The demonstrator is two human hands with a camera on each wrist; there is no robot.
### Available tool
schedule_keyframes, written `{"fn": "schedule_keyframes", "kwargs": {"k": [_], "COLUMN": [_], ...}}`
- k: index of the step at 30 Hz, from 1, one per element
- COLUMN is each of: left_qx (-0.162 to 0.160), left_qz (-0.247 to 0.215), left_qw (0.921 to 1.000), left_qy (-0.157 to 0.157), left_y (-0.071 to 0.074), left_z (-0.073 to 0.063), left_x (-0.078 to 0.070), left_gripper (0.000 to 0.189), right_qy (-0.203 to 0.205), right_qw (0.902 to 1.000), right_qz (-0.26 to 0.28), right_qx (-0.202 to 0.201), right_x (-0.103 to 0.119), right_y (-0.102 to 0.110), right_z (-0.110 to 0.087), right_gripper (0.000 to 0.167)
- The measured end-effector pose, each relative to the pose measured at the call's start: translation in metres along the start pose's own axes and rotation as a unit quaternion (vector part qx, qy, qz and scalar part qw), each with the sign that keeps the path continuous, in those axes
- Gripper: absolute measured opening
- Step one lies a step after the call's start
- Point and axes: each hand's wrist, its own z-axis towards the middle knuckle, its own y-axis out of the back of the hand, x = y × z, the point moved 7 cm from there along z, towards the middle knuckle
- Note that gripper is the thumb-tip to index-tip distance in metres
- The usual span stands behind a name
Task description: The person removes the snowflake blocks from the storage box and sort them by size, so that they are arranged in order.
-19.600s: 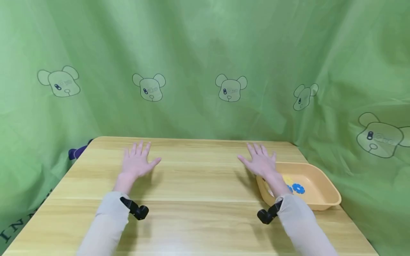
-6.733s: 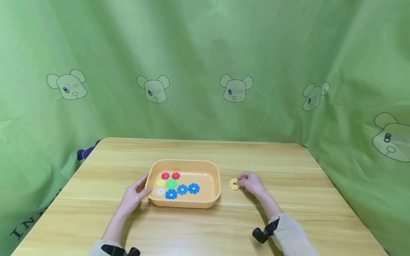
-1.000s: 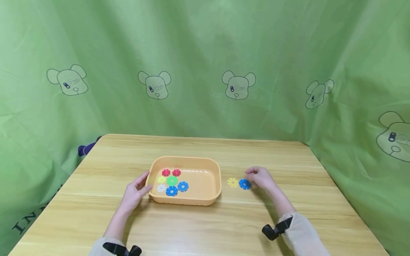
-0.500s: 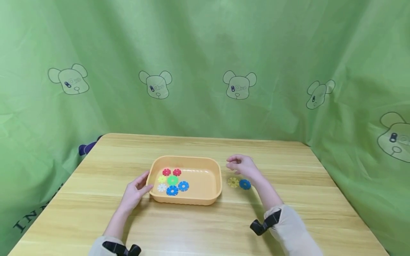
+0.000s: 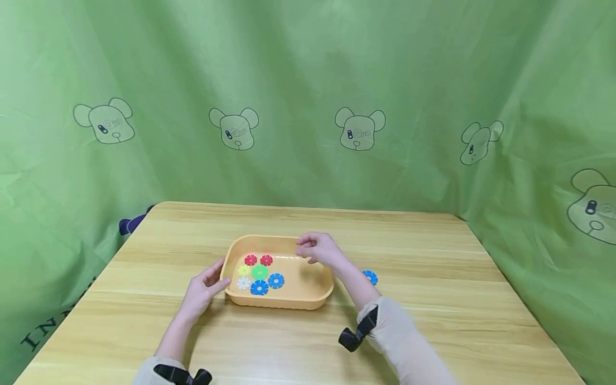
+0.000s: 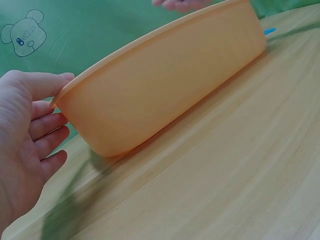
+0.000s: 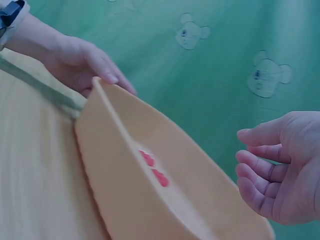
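An orange plastic tray (image 5: 276, 301) stands on the wooden table. My left hand (image 5: 198, 291) holds its left end, thumb over the rim and fingers against the outside in the left wrist view. Above the tray's right half hovers my right hand (image 5: 320, 248); its fingers are loosely curled with nothing between them in the right wrist view. Flat notched plastic discs lie towards the tray's left: two red discs (image 5: 251, 260), a yellow disc (image 5: 244, 271), a green disc (image 5: 260, 272), a white disc (image 5: 244, 283) and two blue discs (image 5: 276, 280).
Right of the tray, a blue disc (image 5: 370, 277) lies on the table (image 5: 457, 299), partly behind my right forearm. The yellow disc beside it is hidden by that arm. A green curtain (image 5: 298, 176) hangs behind the table, and a purple object (image 5: 131, 224) shows past the left edge.
My right hand has left the blue disc on the table, risen, and moved left over the tray. The left hand stays at the rim. Earlier, the tray stood at the far right.
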Motion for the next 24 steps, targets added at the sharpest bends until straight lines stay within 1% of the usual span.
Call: {"fn": "schedule_keyframes", "kwargs": {"k": [2,6,9,12,17,20,24], "left_qx": [-0.001,-0.002,-0.001,0.000,0.001,0.000,0.000], "left_qz": [0.000,-0.002,-0.006,-0.008,-0.007,-0.007,-0.007], "left_qw": [1.0000,1.0000,1.0000,1.0000,1.0000,1.0000,1.0000], "left_qy": [0.000,-0.002,-0.004,-0.003,-0.003,-0.002,-0.003], "left_y": [0.000,0.000,0.000,-0.001,-0.001,-0.001,-0.001], "left_z": [0.000,0.000,0.000,0.001,0.001,0.001,0.000], "left_x": [0.000,-0.001,-0.002,-0.001,-0.001,0.000,0.000], "left_gripper": [0.058,0.057,0.057,0.057,0.057,0.057,0.057], "right_qy": [0.002,0.014,0.030,0.041,0.033,0.042,0.057], "right_qw": [0.9999,0.9989,0.9965,0.9929,0.9865,0.9807,0.9729], "right_qz": [0.001,-0.007,-0.028,-0.061,-0.091,-0.113,-0.156], "right_qx": [0.011,0.044,0.073,0.094,0.132,0.154,0.161], "right_x": [0.001,0.002,0.001,0.000,-0.005,-0.011,-0.018], "right_y": [-0.013,-0.039,-0.060,-0.076,-0.095,-0.104,-0.111], "right_z": [0.005,0.013,0.018,0.022,0.025,0.026,0.028], "right_gripper": [0.033,0.034,0.034,0.032,0.030,0.030,0.027]}}
